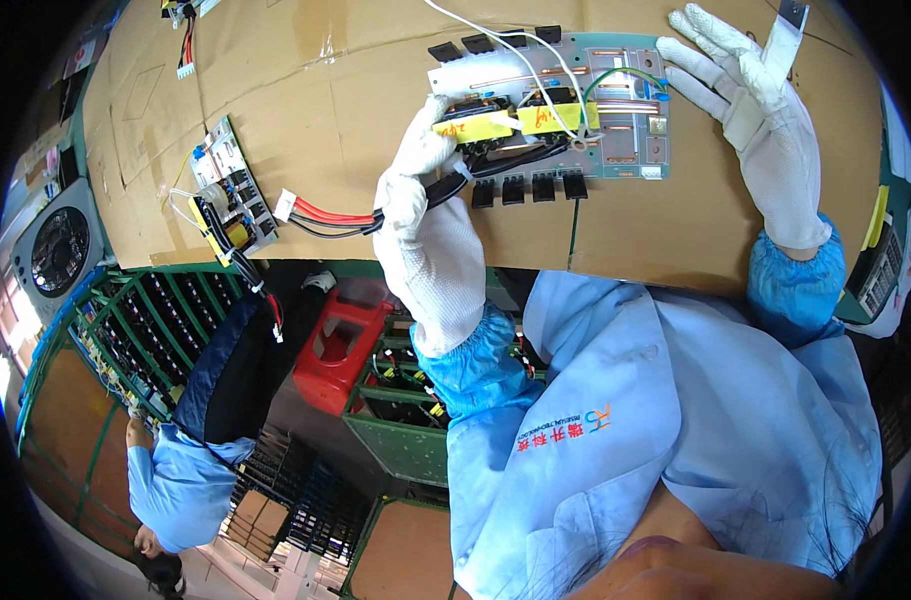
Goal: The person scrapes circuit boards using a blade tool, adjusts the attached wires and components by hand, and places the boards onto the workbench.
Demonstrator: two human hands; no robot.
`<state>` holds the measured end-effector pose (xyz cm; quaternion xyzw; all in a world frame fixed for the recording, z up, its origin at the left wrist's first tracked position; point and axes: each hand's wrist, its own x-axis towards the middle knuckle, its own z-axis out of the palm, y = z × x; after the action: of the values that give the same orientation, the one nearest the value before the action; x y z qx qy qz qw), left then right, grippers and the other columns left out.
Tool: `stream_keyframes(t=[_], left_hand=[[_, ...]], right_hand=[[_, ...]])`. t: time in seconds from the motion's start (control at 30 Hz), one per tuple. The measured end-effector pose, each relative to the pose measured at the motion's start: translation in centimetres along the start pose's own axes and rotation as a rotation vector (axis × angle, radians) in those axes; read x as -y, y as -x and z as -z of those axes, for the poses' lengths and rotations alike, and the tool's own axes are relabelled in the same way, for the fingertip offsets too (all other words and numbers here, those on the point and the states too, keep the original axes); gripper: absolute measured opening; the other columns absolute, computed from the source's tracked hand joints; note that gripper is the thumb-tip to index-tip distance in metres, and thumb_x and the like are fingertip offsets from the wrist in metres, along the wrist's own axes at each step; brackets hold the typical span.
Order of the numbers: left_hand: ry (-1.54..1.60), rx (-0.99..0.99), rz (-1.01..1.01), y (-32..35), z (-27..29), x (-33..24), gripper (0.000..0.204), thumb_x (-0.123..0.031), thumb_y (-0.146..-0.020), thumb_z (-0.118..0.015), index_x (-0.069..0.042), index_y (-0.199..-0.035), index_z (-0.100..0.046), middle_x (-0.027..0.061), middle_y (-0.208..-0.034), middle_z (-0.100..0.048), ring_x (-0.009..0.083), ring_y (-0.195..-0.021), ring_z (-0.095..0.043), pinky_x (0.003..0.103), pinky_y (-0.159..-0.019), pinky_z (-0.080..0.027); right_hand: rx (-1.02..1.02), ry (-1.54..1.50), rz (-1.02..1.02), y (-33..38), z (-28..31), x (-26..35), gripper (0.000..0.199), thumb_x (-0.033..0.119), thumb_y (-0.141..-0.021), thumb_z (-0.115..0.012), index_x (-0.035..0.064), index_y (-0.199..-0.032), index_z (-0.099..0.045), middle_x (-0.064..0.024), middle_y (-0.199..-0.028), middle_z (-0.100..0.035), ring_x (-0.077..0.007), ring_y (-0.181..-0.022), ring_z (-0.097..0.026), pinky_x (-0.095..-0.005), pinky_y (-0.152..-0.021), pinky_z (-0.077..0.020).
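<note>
My white-gloved left hand (421, 185) is closed at the left end of a circuit board (631, 110), beside its yellow-taped transformers (556, 118). A bundle of black and red wires (336, 217) with a white plug passes by its fingers. Black heat sinks (543, 187) line the board's near and far edges. White wires and a green wire (626, 72) loop over the top. Off the board's right end, my gloved right hand (761, 120) has its fingers stretched out. A flat pale tool with a dark tip (784, 42) sticks out from it, seemingly tucked in the hand.
Another wired board (226, 190) lies left on the cardboard-covered table (326, 110). A white plug with wires (186, 65) lies farther back. Below the edge are a red stool (341, 350) and green racks (401, 435). A fan (61, 250) and another person (191, 480) are at left.
</note>
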<state>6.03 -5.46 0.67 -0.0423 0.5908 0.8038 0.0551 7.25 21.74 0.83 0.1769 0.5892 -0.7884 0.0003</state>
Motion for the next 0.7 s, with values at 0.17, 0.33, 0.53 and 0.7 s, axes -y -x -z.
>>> stream_keyframes(t=[0.17, 0.33, 0.53, 0.7], left_hand=[[0.194, -0.076, -0.076, 1.7, 0.9, 2.3, 0.038, -0.032, -0.090, -0.059, 0.003, -0.104, -0.062, 0.0259, -0.144, -0.045, 0.0285, -0.124, -0.050, 0.042, -0.102, -0.039], [0.118, -0.147, -0.130, 3.7, 2.2, 3.5, 0.019, -0.023, -0.085, -0.048, -0.005, -0.090, -0.055, 0.0210, -0.140, -0.047, 0.0336, -0.123, -0.050, 0.043, -0.107, -0.038], [-0.684, -0.337, 0.056, 4.5, 0.2, 1.7, 0.020, -0.024, -0.085, -0.047, -0.006, -0.091, -0.054, 0.0177, -0.120, -0.055, 0.0242, -0.105, -0.053, 0.038, -0.097, -0.041], [-0.118, -0.275, -0.089, 4.7, 2.0, 3.2, 0.025, -0.023, -0.084, -0.048, -0.005, -0.097, -0.057, 0.0186, -0.126, -0.054, 0.0255, -0.107, -0.053, 0.038, -0.097, -0.041]], right_hand=[[0.044, -0.011, 0.069, 0.5, -0.1, -0.3, 0.058, 0.035, -0.104, -0.037, -0.0069, -0.144, -0.036, -0.0218, -0.148, -0.042, -0.0319, -0.130, -0.049, -0.0446, -0.111, -0.0386], [0.009, -0.042, 0.135, 1.5, 0.6, -0.1, 0.059, 0.036, -0.103, -0.039, -0.0044, -0.145, -0.037, -0.0189, -0.147, -0.043, -0.0294, -0.126, -0.052, -0.0451, -0.110, -0.0380], [0.047, -0.109, 0.154, 2.1, 0.6, -0.2, 0.057, 0.034, -0.102, -0.043, -0.0060, -0.143, -0.038, -0.0210, -0.145, -0.045, -0.0309, -0.124, -0.054, -0.0448, -0.108, -0.0410], [0.100, -0.178, 0.193, 2.2, 0.3, -0.1, 0.057, 0.031, -0.101, -0.048, -0.0075, -0.141, -0.039, -0.0230, -0.142, -0.047, -0.0325, -0.121, -0.056, -0.0446, -0.105, -0.0441]])
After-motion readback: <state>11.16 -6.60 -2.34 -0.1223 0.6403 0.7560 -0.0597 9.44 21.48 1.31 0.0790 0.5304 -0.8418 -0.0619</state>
